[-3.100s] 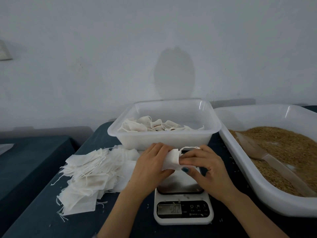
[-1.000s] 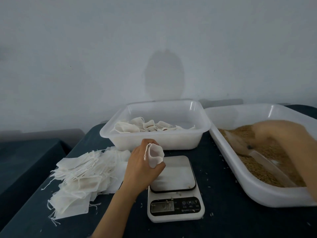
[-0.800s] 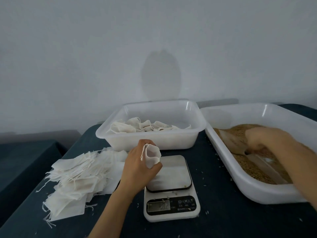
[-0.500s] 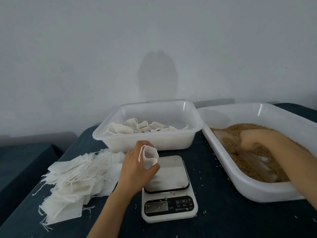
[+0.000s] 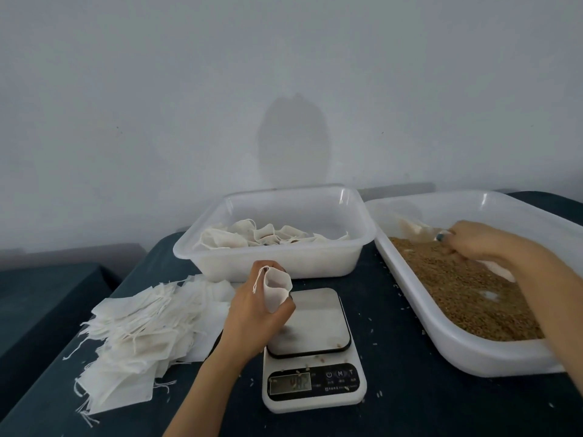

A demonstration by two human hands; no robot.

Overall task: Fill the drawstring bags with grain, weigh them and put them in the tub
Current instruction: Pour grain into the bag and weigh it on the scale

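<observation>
Scale [image 5: 310, 326] at front centre, tub [image 5: 284, 263] behind it holding bags [image 5: 252, 236], bag pile [image 5: 142, 335] left, grain tray [image 5: 473, 354] right.

R hand [image 5: 482, 246] raised scoop [image 5: 417, 231], maybe loaded.

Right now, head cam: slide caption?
Left hand holds an open drawstring bag by the scale; right hand grips the scoop in the grain.

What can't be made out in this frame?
All head view.
Scale display: digits blurred, too small to read.
Scoop: translucent, handle covered by the right hand; its load unclear.
Bag: lower part wrapped by the left hand; contents unseen.
Grain tray: far right cut off by the frame edge.
</observation>
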